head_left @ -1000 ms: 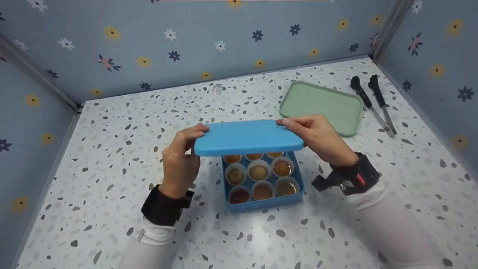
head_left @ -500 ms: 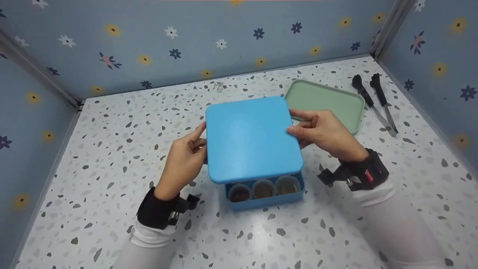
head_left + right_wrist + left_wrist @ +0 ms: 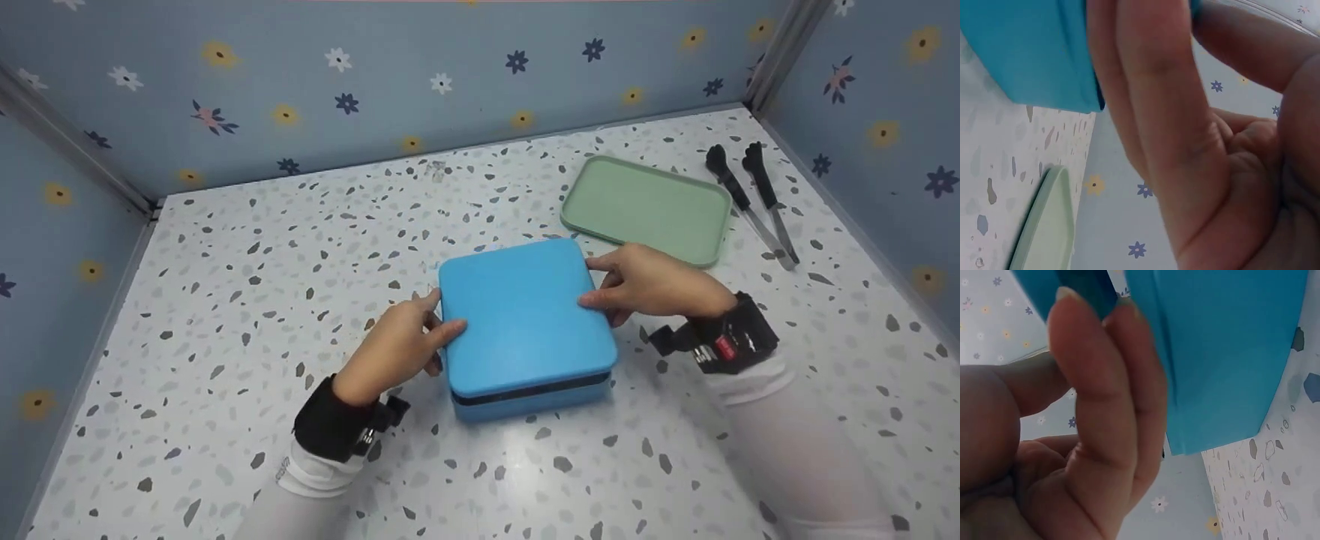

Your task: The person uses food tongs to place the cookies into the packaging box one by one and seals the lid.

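A square light-blue lid (image 3: 525, 315) lies over the blue box (image 3: 534, 406), with a dark gap showing along the front between them. My left hand (image 3: 394, 343) grips the lid's left edge, thumb on top and fingers against the side. On the opposite edge, my right hand (image 3: 654, 281) pinches the lid in the same way. The left wrist view shows the box wall (image 3: 1230, 354) close beside the fingers, the lid above apart from it. In the right wrist view the box wall (image 3: 1022, 56) is beside the right fingers. The box's contents are hidden under the lid.
A pale green tray (image 3: 649, 210) lies behind and right of the box, near my right hand. Farther right are metal tongs (image 3: 757, 206) with black ends. The speckled table (image 3: 285, 247) is bounded by flowered panels (image 3: 390, 67) behind and at both sides.
Both hands have brought the lid from a steep tilt above the box down over it. The paper cups of small round cakes or sweets seen inside earlier are now covered.
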Action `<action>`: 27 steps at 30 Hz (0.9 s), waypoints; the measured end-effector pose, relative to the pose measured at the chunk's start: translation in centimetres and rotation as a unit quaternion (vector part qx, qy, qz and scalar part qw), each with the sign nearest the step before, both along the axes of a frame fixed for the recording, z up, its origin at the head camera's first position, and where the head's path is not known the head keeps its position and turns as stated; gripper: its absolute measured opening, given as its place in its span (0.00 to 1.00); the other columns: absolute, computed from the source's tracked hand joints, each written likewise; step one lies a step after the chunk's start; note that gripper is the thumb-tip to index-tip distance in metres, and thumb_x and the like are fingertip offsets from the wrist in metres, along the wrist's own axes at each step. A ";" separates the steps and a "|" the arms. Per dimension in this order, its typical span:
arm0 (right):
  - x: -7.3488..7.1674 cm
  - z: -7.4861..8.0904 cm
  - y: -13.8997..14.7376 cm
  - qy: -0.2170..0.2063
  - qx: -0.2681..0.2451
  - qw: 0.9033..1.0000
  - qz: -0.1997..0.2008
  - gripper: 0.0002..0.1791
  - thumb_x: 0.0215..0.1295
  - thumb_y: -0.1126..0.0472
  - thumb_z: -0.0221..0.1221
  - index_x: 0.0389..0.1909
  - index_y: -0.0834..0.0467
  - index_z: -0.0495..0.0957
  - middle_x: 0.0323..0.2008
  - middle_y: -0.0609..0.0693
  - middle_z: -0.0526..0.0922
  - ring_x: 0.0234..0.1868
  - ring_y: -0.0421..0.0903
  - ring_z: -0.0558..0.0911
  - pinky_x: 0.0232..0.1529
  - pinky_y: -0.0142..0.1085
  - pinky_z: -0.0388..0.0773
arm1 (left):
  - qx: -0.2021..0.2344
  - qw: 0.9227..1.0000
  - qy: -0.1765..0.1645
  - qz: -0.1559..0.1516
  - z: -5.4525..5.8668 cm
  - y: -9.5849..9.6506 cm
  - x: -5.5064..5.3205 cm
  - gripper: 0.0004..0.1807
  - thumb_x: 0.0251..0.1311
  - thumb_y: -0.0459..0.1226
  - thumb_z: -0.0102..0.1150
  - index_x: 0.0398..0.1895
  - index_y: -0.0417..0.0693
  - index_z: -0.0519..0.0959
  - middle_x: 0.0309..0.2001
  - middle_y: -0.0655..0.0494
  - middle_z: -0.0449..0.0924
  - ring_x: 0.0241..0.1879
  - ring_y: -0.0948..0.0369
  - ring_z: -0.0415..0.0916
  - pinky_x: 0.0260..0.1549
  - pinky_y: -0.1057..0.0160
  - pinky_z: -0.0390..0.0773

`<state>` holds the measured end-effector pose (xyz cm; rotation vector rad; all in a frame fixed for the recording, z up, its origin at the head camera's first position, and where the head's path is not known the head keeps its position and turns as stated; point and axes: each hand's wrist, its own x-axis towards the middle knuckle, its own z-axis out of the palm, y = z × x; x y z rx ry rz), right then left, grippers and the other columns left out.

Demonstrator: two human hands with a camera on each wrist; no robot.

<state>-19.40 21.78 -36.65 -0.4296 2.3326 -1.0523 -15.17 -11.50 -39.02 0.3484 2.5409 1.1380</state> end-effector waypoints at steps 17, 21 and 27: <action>0.1 -0.5 -0.6 0.003 0.054 0.998 0.019 0.42 0.62 0.59 0.68 0.72 0.70 0.59 0.27 0.51 0.86 0.25 0.46 0.86 0.33 0.46 0.84 | -0.017 1.000 -0.002 -0.011 -0.3 0.0 0.3 0.35 0.66 0.43 0.62 0.72 0.39 0.63 0.25 0.50 0.81 0.16 0.58 0.77 0.16 0.61 0.72; 0.3 -0.5 -0.5 -0.002 0.055 0.998 0.024 0.44 0.62 0.59 0.68 0.72 0.72 0.57 0.26 0.52 0.87 0.24 0.46 0.86 0.32 0.45 0.84 | -0.005 1.000 -0.010 -0.010 -0.2 0.0 0.4 0.33 0.66 0.42 0.63 0.70 0.38 0.65 0.26 0.48 0.81 0.16 0.58 0.77 0.16 0.61 0.71; 0.5 -0.6 -0.7 -0.016 0.060 0.998 0.012 0.48 0.60 0.59 0.70 0.73 0.71 0.52 0.27 0.50 0.87 0.24 0.47 0.86 0.32 0.45 0.84 | 0.002 1.000 -0.023 -0.007 -0.1 0.0 0.5 0.42 0.63 0.42 0.66 0.74 0.33 0.57 0.25 0.47 0.82 0.16 0.58 0.76 0.16 0.63 0.71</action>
